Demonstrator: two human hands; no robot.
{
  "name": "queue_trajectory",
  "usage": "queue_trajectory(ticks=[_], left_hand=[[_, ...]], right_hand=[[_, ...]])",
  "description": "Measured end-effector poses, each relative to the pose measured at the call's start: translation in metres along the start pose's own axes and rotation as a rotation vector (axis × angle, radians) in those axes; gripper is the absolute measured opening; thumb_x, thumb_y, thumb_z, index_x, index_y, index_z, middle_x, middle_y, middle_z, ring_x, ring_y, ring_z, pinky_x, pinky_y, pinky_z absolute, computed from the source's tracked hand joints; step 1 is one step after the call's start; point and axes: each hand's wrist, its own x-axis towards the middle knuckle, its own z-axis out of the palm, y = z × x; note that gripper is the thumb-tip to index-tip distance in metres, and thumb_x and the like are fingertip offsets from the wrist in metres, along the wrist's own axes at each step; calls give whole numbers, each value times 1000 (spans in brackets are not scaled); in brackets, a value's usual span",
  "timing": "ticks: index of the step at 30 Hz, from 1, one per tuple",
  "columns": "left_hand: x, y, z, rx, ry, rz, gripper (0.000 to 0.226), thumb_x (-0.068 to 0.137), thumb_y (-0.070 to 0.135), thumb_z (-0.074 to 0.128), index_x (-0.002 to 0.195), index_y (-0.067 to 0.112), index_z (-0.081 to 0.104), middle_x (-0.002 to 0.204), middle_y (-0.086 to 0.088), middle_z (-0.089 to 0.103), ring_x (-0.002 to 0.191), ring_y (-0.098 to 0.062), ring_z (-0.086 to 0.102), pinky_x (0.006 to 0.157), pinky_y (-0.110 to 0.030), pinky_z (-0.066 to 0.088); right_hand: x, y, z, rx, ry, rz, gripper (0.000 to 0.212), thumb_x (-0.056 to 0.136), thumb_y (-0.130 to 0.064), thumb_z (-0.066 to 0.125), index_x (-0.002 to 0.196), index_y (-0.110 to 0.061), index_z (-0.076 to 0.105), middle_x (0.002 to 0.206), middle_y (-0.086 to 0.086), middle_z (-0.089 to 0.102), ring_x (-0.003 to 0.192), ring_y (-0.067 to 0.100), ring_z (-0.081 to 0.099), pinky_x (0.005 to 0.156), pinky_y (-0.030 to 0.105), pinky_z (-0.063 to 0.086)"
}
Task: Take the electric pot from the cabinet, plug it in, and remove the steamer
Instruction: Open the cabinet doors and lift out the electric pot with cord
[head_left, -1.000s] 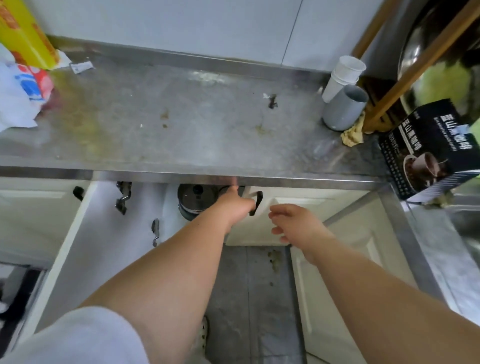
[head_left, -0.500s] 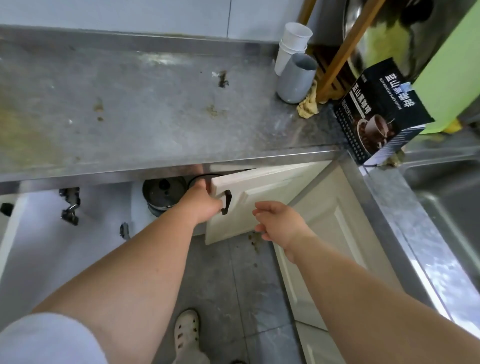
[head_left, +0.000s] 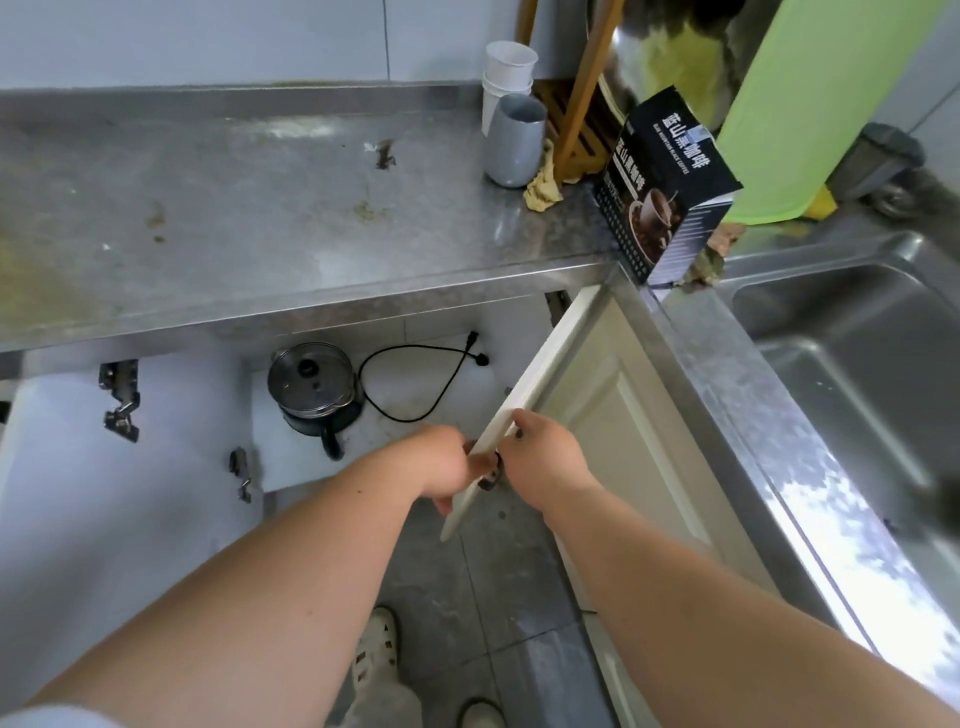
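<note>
The electric pot, dark with a glass lid and a steel steamer ring, stands inside the open cabinet under the counter. Its black power cord lies looped on the cabinet floor to its right. The right cabinet door is swung wide open, seen edge-on. My left hand holds the door's edge near its dark handle. My right hand grips the same edge from the other side. Both hands are in front of and to the right of the pot, apart from it.
A stained steel counter runs above the cabinet. On it stand a grey cup, stacked white cups and a black coffee box. A steel sink lies right. The left door hangs open. My shoes show on the floor.
The right door has swung from nearly closed to wide open, revealing the pot and its cord. My right hand, free before, now grips the door edge. The view shifted right.
</note>
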Motion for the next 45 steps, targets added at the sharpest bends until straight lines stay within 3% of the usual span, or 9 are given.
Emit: queue_trajectory(ticks=[4,7,10,15,18,22,30,39,45], left_hand=[[-6,32,26,-52,-96,8,36,87,41,47,100,10,61,89,-14,74,80,-25,70,81,-36,49],[-3,61,52,-19,-37,31,27,90,16,49,105,-2,61,108,-19,69,96,-30,68,73,-29,51],[-3,86,73,38,-29,88,29,87,9,54,114,-3,58,116,-19,65,104,-31,64,76,-30,49],[-2,119,99,215,-72,152,39,94,10,40,131,-2,43,140,-20,45,126,-33,42,96,-30,33],[-2,126,104,187,-68,168,37,93,9,41,128,0,47,135,-18,50,122,-31,47,92,-29,37],[-6,109,102,92,-72,138,27,88,22,42,98,6,61,92,-14,60,84,-25,55,75,-33,42],[-19,60,81,-124,79,61,31,89,36,49,104,13,63,114,-10,60,100,-26,62,94,-38,46],[-39,4,50,-303,192,-67,47,85,38,54,129,19,52,123,-3,60,95,-19,64,92,-30,45],[-44,-50,21,-351,251,-126,51,87,37,53,133,18,48,134,-4,54,100,-19,62,88,-24,40]], right_hand=[[-14,18,-16,-67,29,-13,30,82,-10,43,108,-8,59,121,15,55,89,24,53,70,24,39],[-28,36,-34,-117,71,-52,32,82,-11,46,111,-3,59,131,12,50,114,28,49,81,22,31],[-38,50,-53,-176,61,-102,17,80,-8,46,81,-13,62,107,4,56,119,31,48,87,28,36],[-42,71,-79,-528,11,-167,32,88,-11,45,116,-4,58,134,12,50,120,31,47,95,34,40],[-41,77,-90,-685,-55,-156,32,89,-15,42,116,-6,56,127,11,51,119,32,47,92,40,41],[-42,79,-93,-949,-82,-134,38,83,-27,51,119,-16,56,130,8,45,117,28,39,81,34,28],[-32,80,-108,-930,-110,148,60,81,-13,46,140,-14,34,150,11,20,131,32,23,106,41,28],[-30,63,-89,-851,-64,63,45,85,-30,43,129,-16,46,135,13,45,123,33,38,94,43,38],[-17,19,-35,-667,-237,-84,48,89,-32,42,135,-17,41,140,12,43,121,32,44,98,40,43]])
